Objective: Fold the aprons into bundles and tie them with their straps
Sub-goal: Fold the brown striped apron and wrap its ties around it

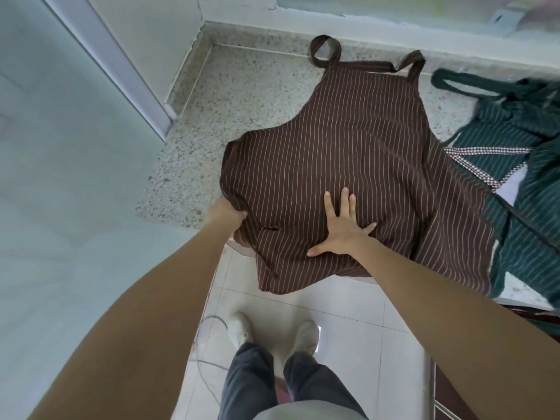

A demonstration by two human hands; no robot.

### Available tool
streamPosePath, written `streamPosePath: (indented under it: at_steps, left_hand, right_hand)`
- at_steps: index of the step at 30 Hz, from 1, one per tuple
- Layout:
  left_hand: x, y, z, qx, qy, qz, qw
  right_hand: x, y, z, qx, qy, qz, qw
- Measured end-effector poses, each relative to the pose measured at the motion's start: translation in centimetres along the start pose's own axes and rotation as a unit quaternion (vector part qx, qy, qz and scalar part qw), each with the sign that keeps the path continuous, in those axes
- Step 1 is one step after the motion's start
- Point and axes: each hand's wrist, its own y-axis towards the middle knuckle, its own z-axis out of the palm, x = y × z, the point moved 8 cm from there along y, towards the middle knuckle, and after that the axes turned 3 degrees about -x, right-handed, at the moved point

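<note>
A brown apron with thin pale stripes (348, 153) lies spread on the speckled stone counter (236, 95), bib away from me, its lower edge hanging over the front. The neck strap (325, 50) loops at the far end. My left hand (227, 215) grips the apron's left edge, where the cloth is folded inward. My right hand (341, 228) rests flat on the middle of the apron, fingers spread.
A green striped apron (521, 165) lies crumpled to the right, its straps tangled, partly under the brown one. A wall and window ledge run behind the counter. Below are a tiled floor, my shoes and a thin cable (203, 353).
</note>
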Motion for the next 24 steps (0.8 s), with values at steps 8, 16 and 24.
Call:
streamPosePath:
  at_steps: [8,16,24]
  left_hand:
    - [0.0,-1.1,-3.3,-0.099,0.123,0.142,0.977]
    - [-0.8,-1.6,-2.1,-0.103,0.366,0.244,0.892]
    - [-5.6,-2.1,2.6,0.125,0.394,0.297,0.861]
  right_hand:
    - [-0.7,-0.6,-0.5,-0.055,-0.017,0.031,0.998]
    - [1.2,-2.0,-0.3,-0.131,-0.008,0.073,0.989]
    - [-0.1,-2.6,-0.9,-0.145,0.135,0.067,0.978]
